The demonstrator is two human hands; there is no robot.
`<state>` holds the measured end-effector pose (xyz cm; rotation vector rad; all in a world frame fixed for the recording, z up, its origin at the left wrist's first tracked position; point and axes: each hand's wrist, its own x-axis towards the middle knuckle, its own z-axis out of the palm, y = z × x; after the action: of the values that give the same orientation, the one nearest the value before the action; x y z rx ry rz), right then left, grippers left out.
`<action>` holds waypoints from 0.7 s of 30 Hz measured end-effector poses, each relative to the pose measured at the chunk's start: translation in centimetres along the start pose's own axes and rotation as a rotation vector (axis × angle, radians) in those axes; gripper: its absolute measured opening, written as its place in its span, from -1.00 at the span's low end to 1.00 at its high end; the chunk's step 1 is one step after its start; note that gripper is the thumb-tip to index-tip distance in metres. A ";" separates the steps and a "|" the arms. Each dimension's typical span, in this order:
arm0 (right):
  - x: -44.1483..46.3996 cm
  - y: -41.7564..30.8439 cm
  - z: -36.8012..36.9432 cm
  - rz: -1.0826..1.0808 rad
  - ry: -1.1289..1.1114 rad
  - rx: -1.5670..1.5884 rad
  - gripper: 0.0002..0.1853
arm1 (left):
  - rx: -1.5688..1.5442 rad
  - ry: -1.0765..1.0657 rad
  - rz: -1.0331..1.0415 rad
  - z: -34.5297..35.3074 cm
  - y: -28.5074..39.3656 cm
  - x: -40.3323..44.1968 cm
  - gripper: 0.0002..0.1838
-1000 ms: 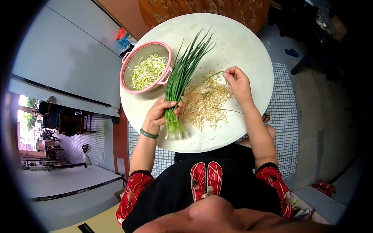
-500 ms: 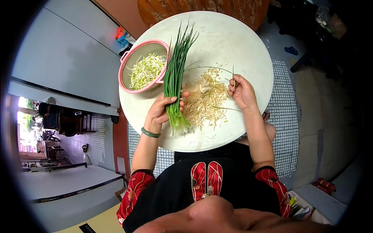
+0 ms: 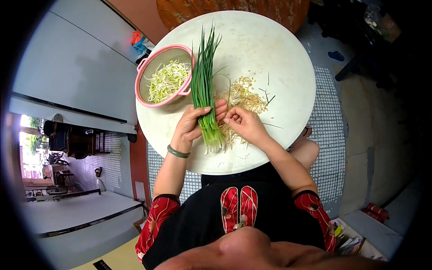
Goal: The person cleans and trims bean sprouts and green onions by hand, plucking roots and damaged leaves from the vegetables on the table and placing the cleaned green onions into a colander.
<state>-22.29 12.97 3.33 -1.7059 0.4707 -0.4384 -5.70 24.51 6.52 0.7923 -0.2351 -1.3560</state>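
Observation:
My left hand (image 3: 191, 120) is wrapped around a bunch of spring onions (image 3: 206, 81), its thumb across the stalks and fingers showing on the far side. The white root ends point toward me and the green tops point away. My right hand (image 3: 245, 123) is close beside it, fingertips pinched together near the left fingers. A thin, curved spring onion strand (image 3: 229, 85) runs down to the pinch; its end is hidden. Under and beyond my right hand lies a pile of pale roots and scraps (image 3: 245, 92). Dark green scraps (image 3: 268, 96) lie at the pile's right edge.
A pink-rimmed strainer (image 3: 139, 87) holding bean sprouts (image 3: 168, 81) stands at the left of the round white table (image 3: 279, 49). A brown wooden surface (image 3: 234, 6) adjoins the far edge. A blue slipper (image 3: 335, 56) lies on the floor at right.
My right hand has moved left from the pile's right side to the bunch. Dark green scraps now lie where it was. My left hand still holds the spring onions, shifted only slightly.

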 end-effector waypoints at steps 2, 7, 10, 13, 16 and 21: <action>-0.1 0.0 0.5 -0.072 -0.006 -0.013 -0.82 | 0.013 -0.002 0.008 0.1 -0.2 0.0 -0.44; -0.7 -0.4 0.8 -0.248 -0.003 -0.167 -0.83 | 0.064 -0.023 0.029 -0.5 -0.4 0.0 -0.45; -0.7 -0.7 0.0 -0.273 -0.086 -0.212 -0.83 | 0.069 -0.003 0.027 -0.7 -0.5 -0.1 -0.46; 0.1 -0.9 -0.7 -0.134 0.069 -0.083 -0.82 | 0.064 0.008 -0.001 -0.4 -0.4 -0.5 -0.48; 1.9 -0.8 -0.8 -0.209 0.171 0.063 -0.80 | 0.083 -0.023 -0.036 0.4 -0.4 -1.0 -0.49; 2.8 -2.2 -1.0 -0.247 0.202 -0.063 -0.82 | -0.011 -0.124 -0.073 0.2 -0.5 -1.1 -0.43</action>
<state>-20.26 11.01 5.74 -1.7968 0.4241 -0.7873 -6.48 25.50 6.61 0.7141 -0.2978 -1.4764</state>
